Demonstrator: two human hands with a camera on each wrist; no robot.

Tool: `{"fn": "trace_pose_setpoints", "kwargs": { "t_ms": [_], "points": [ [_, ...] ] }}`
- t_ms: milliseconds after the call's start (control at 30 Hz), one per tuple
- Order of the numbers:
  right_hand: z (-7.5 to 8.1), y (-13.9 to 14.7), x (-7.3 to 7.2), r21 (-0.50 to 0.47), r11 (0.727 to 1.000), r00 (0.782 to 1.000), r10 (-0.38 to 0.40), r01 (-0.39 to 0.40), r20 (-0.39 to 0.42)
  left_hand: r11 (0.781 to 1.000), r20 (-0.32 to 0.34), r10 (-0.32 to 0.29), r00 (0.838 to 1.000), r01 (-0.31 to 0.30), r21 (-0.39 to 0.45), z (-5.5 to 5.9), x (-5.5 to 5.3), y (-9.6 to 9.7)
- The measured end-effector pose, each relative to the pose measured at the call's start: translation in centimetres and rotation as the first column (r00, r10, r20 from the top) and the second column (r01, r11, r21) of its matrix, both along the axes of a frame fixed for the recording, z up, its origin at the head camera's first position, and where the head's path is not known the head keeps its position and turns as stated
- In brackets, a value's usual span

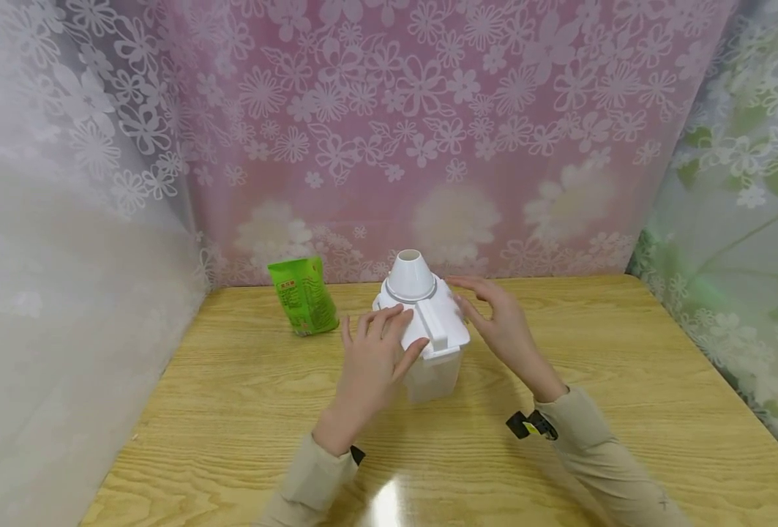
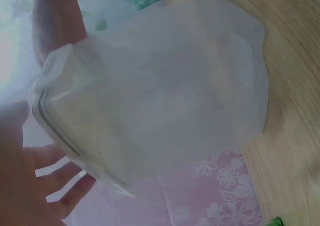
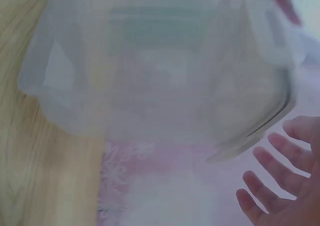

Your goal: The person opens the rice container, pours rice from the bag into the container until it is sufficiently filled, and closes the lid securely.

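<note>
A translucent plastic storage container [image 1: 432,377] stands upright on the table, its body seen through in both wrist views. A white lid [image 1: 451,315] with a raised handle closes its top, and a white cone-shaped piece [image 1: 410,277] with an open top sits at the lid's far end. My left hand [image 1: 374,364] spreads over the lid's near left side, its fingertips at the edge; whether they touch cannot be told. Beside the lid's right edge is my right hand [image 1: 502,322], fingers extended, with a small gap from the lid in the right wrist view. Neither hand grips anything.
A bright green printed packet [image 1: 304,296] stands to the left of the container. Under everything is a wooden table [image 1: 244,424], with a pink floral curtain [image 1: 362,146] behind it and pale floral curtains at both sides.
</note>
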State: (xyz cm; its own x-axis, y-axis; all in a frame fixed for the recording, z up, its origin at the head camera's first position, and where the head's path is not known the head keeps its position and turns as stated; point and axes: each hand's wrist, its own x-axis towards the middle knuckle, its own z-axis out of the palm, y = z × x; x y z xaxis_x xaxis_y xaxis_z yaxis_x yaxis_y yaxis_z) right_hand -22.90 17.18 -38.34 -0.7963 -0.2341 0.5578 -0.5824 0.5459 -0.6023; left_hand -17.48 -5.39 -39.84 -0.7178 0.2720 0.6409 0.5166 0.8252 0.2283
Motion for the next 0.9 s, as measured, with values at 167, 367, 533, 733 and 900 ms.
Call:
{"fn": "trace_pose_setpoints", "kwargs": {
  "t_ms": [167,367,533,733,900],
  "points": [
    [0.7,-1.2,2.8,0.046,0.998,0.974,-0.031,0.042,-0.223,0.987,0.006,-0.079,0.997,0.078,0.138,0.3,-1.4,-1.5],
    [0.1,-2.3,5.3,0.161,0.978,0.954,-0.081,0.132,-0.289,0.977,0.131,-0.113,0.985,0.087,0.192,-0.2,-4.1,-2.6],
    [-0.8,-2.9,6.0,0.215,0.961,0.957,-0.116,0.176,-0.264,0.969,0.352,-0.172,0.920,0.094,0.227,-0.6,-5.0,-3.2],
    [-0.8,-3.1,6.3,0.230,0.949,0.949,-0.146,0.215,-0.281,0.967,0.389,-0.174,0.905,0.081,0.243,-0.8,-5.0,-3.3],
    [-0.6,-3.0,6.3,0.256,0.935,0.942,-0.169,0.246,-0.291,0.959,0.387,-0.178,0.905,0.070,0.275,-0.8,-4.5,-3.1]
  ]
}}
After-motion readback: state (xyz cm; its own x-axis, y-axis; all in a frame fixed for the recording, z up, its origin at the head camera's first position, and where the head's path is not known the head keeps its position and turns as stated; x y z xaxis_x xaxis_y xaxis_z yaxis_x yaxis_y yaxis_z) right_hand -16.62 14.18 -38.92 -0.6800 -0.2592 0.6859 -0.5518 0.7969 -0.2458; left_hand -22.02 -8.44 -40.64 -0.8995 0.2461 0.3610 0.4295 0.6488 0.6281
